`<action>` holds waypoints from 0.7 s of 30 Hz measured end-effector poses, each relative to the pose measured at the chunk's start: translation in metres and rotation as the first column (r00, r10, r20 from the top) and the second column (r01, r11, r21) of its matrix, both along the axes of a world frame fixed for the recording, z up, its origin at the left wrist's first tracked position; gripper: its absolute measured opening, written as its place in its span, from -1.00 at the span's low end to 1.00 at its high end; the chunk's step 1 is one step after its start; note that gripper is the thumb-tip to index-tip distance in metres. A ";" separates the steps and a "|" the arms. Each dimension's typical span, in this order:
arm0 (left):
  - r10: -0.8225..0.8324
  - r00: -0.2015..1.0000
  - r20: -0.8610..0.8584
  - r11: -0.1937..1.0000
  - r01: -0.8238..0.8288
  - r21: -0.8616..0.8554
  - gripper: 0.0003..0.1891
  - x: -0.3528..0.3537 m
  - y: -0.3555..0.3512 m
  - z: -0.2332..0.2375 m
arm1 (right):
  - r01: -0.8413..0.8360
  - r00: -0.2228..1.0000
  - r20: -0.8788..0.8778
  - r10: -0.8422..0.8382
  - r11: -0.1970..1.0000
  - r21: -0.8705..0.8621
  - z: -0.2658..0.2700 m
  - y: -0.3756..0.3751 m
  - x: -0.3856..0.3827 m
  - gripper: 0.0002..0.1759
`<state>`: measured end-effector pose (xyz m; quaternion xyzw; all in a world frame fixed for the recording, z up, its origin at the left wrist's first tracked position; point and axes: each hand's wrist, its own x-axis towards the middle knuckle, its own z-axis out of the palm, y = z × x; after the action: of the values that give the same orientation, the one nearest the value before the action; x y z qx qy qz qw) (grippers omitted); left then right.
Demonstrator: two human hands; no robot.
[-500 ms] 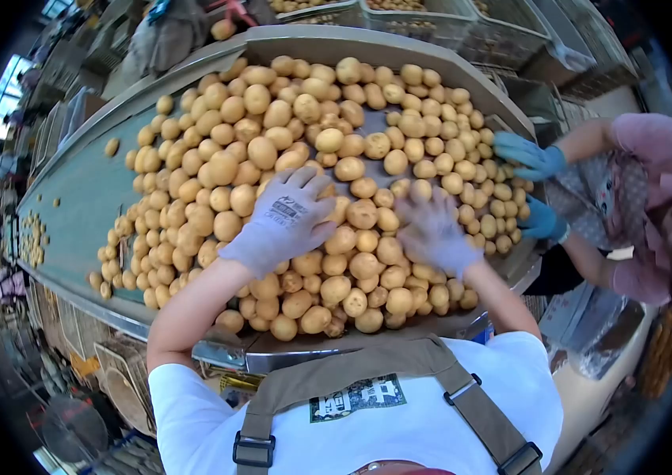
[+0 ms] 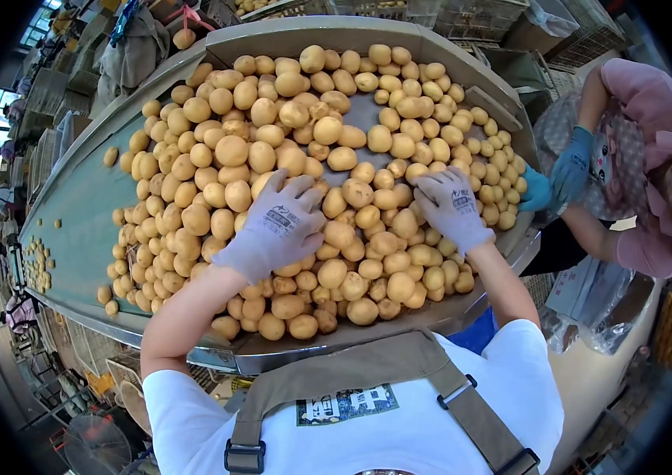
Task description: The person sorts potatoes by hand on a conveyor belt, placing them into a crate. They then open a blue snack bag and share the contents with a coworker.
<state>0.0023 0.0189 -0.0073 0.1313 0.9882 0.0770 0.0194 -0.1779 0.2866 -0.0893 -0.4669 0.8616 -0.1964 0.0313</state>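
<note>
A broad heap of potatoes (image 2: 233,150) covers the sorting table under both hands. My left hand (image 2: 276,226), in a pale grey-lavender glove with dark print, lies on the heap left of centre. Its fingers are spread and rest against potatoes, without closing round one. Right of centre, my right hand (image 2: 454,210) in a matching glove leans on the potatoes, its fingers apart and bent slightly downward. Some fingertips are partly hidden among the potatoes. Between the hands lie more potatoes (image 2: 357,192), and a bare grey patch of tabletop (image 2: 362,115) shows beyond them.
At the right stands a co-worker in a pink top, whose blue-gloved hands (image 2: 572,168) are near the table's end. A green conveyor belt (image 2: 74,229) runs off to the left with scattered potatoes. Metal rims (image 2: 320,25) border the table; crates (image 2: 474,20) stand behind it.
My right hand has shifted slightly to the right and is no longer blurred; my left stays nearly in place. The co-worker's upper hand has drawn back from the potatoes. The view has shifted slightly.
</note>
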 end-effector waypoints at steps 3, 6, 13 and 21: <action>0.024 1.000 -0.002 1.000 -0.024 0.017 -0.84 0.001 0.002 0.000 | -0.058 0.995 -0.072 0.069 0.987 0.147 0.005 -0.031 -0.011 -0.64; 0.027 0.999 0.020 1.000 -0.027 0.000 -0.83 -0.001 0.002 0.010 | -0.066 0.973 0.223 -0.054 0.865 0.497 0.019 -0.065 -0.024 -0.51; 0.057 0.989 -0.136 0.989 -0.074 -0.124 -0.78 -0.026 -0.004 0.014 | 0.145 0.909 0.377 -0.178 0.983 0.115 -0.010 -0.049 -0.038 -0.52; 0.154 0.970 0.187 0.974 -0.118 -0.193 -0.70 -0.040 -0.005 0.018 | 0.130 0.889 0.458 -0.003 0.960 -0.247 0.055 -0.118 -0.051 -0.49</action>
<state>-0.0377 0.0144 0.0107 0.0523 0.9907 0.0010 0.1253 -0.2287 0.1691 -0.0344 -0.3782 0.8110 -0.4166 0.1602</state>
